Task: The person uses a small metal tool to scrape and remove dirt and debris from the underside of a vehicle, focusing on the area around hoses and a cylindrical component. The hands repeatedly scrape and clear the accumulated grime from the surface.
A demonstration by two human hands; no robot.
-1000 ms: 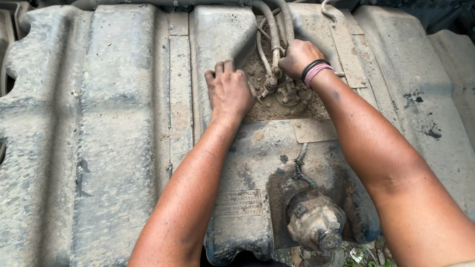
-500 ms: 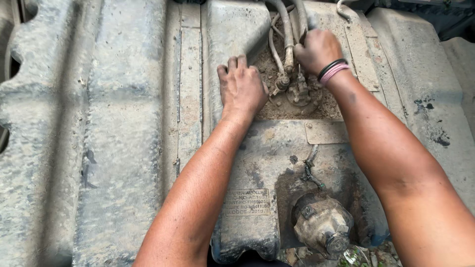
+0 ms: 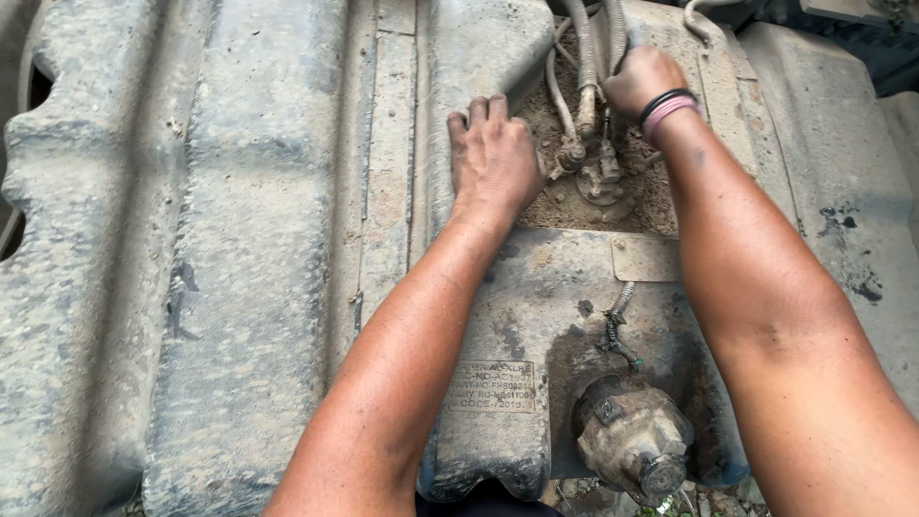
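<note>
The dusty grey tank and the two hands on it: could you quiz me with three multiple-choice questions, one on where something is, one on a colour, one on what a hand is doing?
1. Where does the left hand rest?
A. flat on the tank, beside the dirt-filled recess
B. on the round cap
C. in the air, off the tank

2. What colours are the bands on the right wrist?
A. green and white
B. black and pink
C. yellow only

3. What is the right hand doing?
A. lying open, palm up
B. pointing at the label plate
C. closed around a hose at the top of the recess

Answers: 1 A, its palm lies pressed on the tank's ridge left of the recess. 2 B, one black band and one pink band sit side by side. 3 C, its fingers curl around a hose.
</note>
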